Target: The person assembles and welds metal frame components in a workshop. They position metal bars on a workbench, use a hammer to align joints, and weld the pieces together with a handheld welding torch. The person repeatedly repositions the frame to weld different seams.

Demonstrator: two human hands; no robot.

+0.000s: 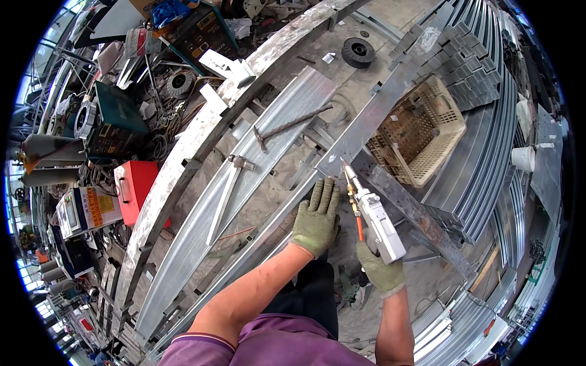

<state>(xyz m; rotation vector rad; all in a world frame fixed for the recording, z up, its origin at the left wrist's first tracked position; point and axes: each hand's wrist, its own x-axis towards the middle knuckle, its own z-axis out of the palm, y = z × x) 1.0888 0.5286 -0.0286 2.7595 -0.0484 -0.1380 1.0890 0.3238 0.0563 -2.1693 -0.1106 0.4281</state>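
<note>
Far left: red metal box (135,190) on the floor, handle outward, presumably for easy reach. Next, wide silver galvanised plate (192,244), apparently a handy rest: metal hammer with a straight pale handle (225,198) lies across its middle, rusty T-shaped hammer (293,124) nearer its upper end. Centre: left hand (316,219), green-gloved, palm down, fingers straight and together, grasping nothing; likely steadying the work by the near corner of the flat silver bar (372,119). Firm pressure: cannot tell. Right of it: white gun-shaped tool (378,222), tip at that bar's near end; right hand (381,268) wrapped around its rear, probably for aim, orange hose (360,229) alongside. Beyond: beige perforated plastic crate (439,149), tilted.
</note>
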